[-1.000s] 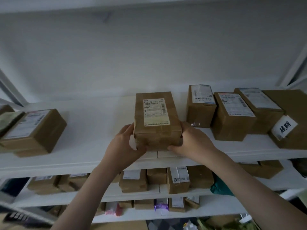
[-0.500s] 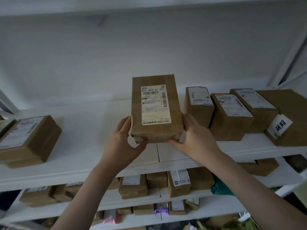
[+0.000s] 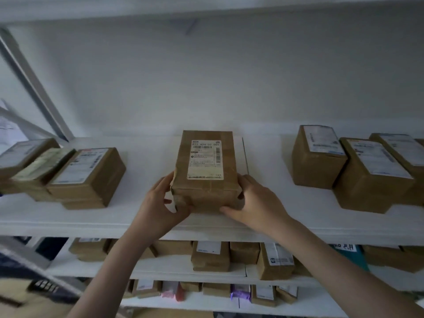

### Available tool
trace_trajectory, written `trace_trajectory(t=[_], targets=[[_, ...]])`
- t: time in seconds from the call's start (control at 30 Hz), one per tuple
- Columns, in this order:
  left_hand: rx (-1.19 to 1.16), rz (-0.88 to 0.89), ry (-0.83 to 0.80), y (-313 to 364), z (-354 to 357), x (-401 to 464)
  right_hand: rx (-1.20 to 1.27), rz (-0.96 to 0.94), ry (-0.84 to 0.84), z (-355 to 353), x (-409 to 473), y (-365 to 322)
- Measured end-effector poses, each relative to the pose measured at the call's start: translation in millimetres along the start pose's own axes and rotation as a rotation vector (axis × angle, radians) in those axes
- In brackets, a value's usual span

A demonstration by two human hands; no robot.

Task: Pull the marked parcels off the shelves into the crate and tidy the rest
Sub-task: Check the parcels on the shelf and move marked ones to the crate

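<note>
While both hands grip it, the parcel rests on the white shelf, label up. Left hand clasps its near left corner; right hand clasps its near right corner. Three parcels lie well apart to its left, another group to its right. Lower shelves carry more parcels.
</note>
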State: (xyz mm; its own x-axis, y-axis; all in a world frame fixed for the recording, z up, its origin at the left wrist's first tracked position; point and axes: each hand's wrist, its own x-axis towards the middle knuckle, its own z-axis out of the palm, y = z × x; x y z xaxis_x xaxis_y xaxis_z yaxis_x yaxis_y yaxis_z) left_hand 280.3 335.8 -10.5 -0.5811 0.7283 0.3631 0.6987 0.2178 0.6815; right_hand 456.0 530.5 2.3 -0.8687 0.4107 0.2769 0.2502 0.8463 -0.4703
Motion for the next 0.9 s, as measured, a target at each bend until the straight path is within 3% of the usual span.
trace_trajectory(t=[0.37,0.57,0.7,0.9], targets=[[0.024,-0.208,0.077,-44.6,-70.5,-24.1,0.036,-0.086,-0.084,58.6,55.8,-64.4],[0.159,-0.209,0.044,-40.6,-82.3,-18.0,0.026,-0.063,-0.109,55.6,61.7,-61.7],[0.253,-0.208,0.108,-27.9,-81.6,-18.8,-0.015,-0.046,-0.089,33.7,49.0,-43.6],[0.291,-0.073,0.17,16.3,-68.1,-2.2,-0.039,0.017,-0.027,-8.0,20.3,-3.9]])
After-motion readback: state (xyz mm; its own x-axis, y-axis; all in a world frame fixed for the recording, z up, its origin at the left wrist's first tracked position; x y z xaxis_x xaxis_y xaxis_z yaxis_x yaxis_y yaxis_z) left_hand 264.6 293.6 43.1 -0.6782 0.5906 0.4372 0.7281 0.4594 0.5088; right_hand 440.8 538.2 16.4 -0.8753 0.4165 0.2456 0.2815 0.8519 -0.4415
